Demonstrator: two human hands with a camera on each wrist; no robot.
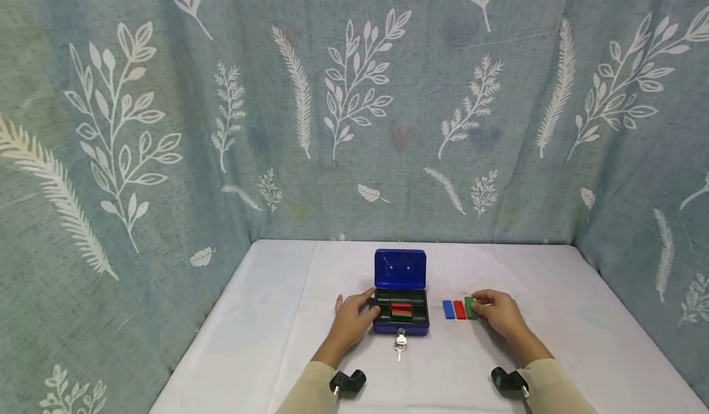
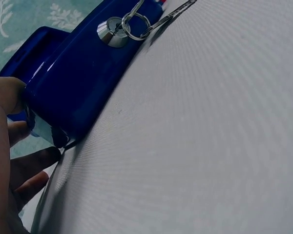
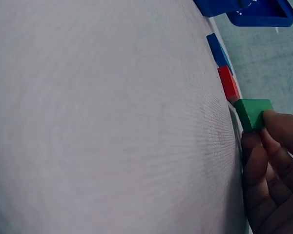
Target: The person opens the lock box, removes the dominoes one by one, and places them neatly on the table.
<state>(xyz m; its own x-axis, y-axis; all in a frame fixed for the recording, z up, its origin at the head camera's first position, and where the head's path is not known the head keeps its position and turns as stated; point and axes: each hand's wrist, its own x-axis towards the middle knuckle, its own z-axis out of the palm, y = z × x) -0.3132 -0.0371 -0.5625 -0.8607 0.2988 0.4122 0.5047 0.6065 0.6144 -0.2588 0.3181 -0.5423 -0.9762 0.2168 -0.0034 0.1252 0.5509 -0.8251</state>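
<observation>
A blue cash box (image 1: 401,330) stands with its lid (image 1: 400,267) raised. Red and green blocks (image 1: 401,311) lie in the middle compartment of its black tray. My left hand (image 1: 351,320) holds the box's left side, thumb over the rim and fingers along the outer wall; in the left wrist view some fingertips (image 2: 51,155) are by its lower edge. Between thumb and fingers my right hand (image 1: 501,312) pinches a green block (image 3: 254,113), tilted up from the table. Left of it a red block (image 1: 460,310) and a blue block (image 1: 448,309) lie side by side.
Keys on a ring (image 1: 400,342) hang from the lock at the box's front. A white cloth (image 1: 310,266) covers the table. Patterned blue-green curtains (image 1: 354,125) enclose the back and both sides. Each wrist carries a small black camera (image 1: 348,381).
</observation>
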